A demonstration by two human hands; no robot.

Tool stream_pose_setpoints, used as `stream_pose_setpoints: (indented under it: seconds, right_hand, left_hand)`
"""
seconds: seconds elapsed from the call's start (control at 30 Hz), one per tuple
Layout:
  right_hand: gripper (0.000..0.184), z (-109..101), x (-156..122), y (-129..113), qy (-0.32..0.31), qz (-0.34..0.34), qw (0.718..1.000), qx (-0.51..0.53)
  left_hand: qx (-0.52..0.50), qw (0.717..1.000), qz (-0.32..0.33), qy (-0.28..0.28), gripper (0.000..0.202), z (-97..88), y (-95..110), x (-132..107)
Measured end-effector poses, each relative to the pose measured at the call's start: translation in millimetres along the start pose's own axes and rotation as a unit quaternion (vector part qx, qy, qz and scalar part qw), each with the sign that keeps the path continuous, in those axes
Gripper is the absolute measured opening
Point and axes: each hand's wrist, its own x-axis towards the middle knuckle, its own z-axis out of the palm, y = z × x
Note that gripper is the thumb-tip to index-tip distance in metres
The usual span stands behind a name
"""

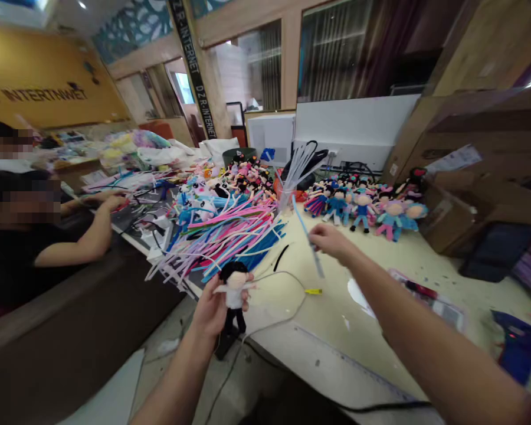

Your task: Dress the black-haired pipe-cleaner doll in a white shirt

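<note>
My left hand [215, 307] is closed around a small doll [234, 295] with black hair, a white top and black legs, held upright just off the near table edge. My right hand [331, 241] reaches out over the cream table [380, 319] and pinches a light blue pipe cleaner [307, 236], which slants from upper left down to the right. A heap of pink, blue and white pipe cleaners [230, 236] lies just left of that hand. A clear cup of white pipe cleaners [292, 177] stands behind it.
Finished dolls in blue and pink [367, 209] stand in rows at the back right, more dolls [248, 171] at the back centre. A white cable with a yellow tip [312, 291] lies near my hands. Other people [35, 236] sit at the left. Cardboard boxes [460, 218] stand right.
</note>
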Motion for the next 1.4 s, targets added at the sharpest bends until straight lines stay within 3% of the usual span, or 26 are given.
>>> stream_pose_setpoints:
  seconds: [0.1,0.17,0.27,0.4,0.53,0.63,0.7,0.8,0.9,1.07,1.2,1.4]
  right_hand:
    - [0.024,50,6,-35,-0.035,-0.052,0.995,0.076]
    - [0.022,61,0,-41,-0.032,-0.101,0.99,0.096]
    - [0.026,52,-25,-22,-0.012,-0.087,0.996,0.036]
    - [0.018,31,-87,26,-0.009,-0.03,0.999,0.015]
    - [0.021,23,-156,67,-0.004,-0.008,1.0,0.025]
    - [0.02,13,-185,90,0.014,0.015,1.0,0.011]
    - [0.02,1,-188,103,0.051,0.034,0.998,-0.027]
    - [0.022,-20,-170,119,0.128,0.066,0.983,-0.112]
    - [0.025,-36,-145,131,0.18,0.085,0.966,-0.162]
    - [0.021,-34,-133,135,0.162,0.052,0.973,-0.153]
    - [0.017,-26,-140,133,0.152,0.026,0.979,-0.132]
    - [0.016,-39,-145,140,0.269,0.058,0.959,0.061]
  left_hand:
    - [0.008,1.0,-0.002,-0.016,0.045,5.1,0,1]
    - [0.019,1.0,-0.008,-0.024,0.047,9.8,-2,3]
    - [0.027,0.998,-0.021,-0.044,0.052,18.9,-8,9]
    - [0.015,0.993,-0.048,-0.105,0.057,40.4,-22,25]
    - [0.005,0.982,-0.078,-0.173,0.062,78.7,-42,46]
    - [-0.004,0.974,-0.11,-0.199,0.064,113.5,-61,67]
    - [-0.009,0.973,-0.123,-0.196,0.066,136.6,-76,86]
    - [-0.022,0.975,-0.126,-0.182,0.068,165.8,-103,119]
    - [-0.028,0.977,-0.134,-0.166,0.07,179.2,-133,151]
    - [0.009,0.976,-0.173,-0.13,0.071,163.4,-174,177]
    - [0.032,0.974,-0.184,-0.127,0.072,153.5,-184,177]
    - [0.044,0.973,-0.174,-0.148,0.069,158.2,-184,173]
